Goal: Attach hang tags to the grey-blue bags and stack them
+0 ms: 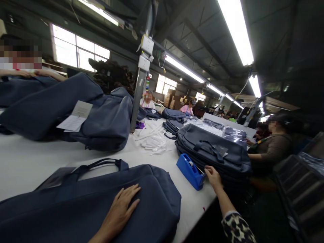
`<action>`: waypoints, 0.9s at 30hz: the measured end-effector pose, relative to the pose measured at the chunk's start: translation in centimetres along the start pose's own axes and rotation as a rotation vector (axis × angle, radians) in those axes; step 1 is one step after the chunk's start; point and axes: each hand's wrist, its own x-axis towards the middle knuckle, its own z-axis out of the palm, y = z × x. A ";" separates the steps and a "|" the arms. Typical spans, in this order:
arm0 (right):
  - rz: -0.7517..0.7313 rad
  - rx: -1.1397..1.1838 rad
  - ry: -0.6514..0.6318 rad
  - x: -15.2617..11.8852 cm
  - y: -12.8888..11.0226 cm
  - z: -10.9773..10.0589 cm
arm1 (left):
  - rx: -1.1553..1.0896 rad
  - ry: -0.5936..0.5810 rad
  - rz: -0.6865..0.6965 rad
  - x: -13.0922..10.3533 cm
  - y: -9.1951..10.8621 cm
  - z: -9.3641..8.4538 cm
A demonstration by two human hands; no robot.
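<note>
A dark blue bag [83,202] with handles lies on the white table in front of me. My left hand [121,209] rests flat on its top, fingers spread. To the right stands a blue tape dispenser [189,170] with a small roll in it. My right hand [213,175] is at the dispenser's near right end, its thumb and fingers brought together by the cutting edge. Whatever is between those fingertips is too small to make out. Behind the dispenser lies a stack of dark blue bags [212,148] with a tag on top.
More blue bags [106,118] with paper tags [77,116] fill the table's far left, beside a metal post [138,98]. White strips [154,140] lie mid-table. One person [272,145] is at the right, others farther back and left. The table edge [199,216] runs below the dispenser.
</note>
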 end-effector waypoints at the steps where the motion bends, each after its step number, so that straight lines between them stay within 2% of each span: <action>1: -0.031 -0.051 -0.069 0.9 -0.1 0.4 | 0.001 0.008 0.004 0.0 -0.2 0.1; 6: -0.115 -0.302 -0.378 4.4 -0.3 2.2 | 0.009 0.034 0.009 0.1 -0.6 0.3; 10: -0.136 -0.439 -0.481 5.8 0.0 2.5 | 0.016 0.009 -0.005 0.1 -0.4 0.1; 19: -0.173 -0.591 -0.475 6.2 -0.2 2.2 | 0.025 0.030 0.018 0.1 -0.5 0.1; 27: -0.162 -0.603 -0.453 6.2 -0.2 2.5 | 0.027 0.031 0.015 0.1 -0.3 0.0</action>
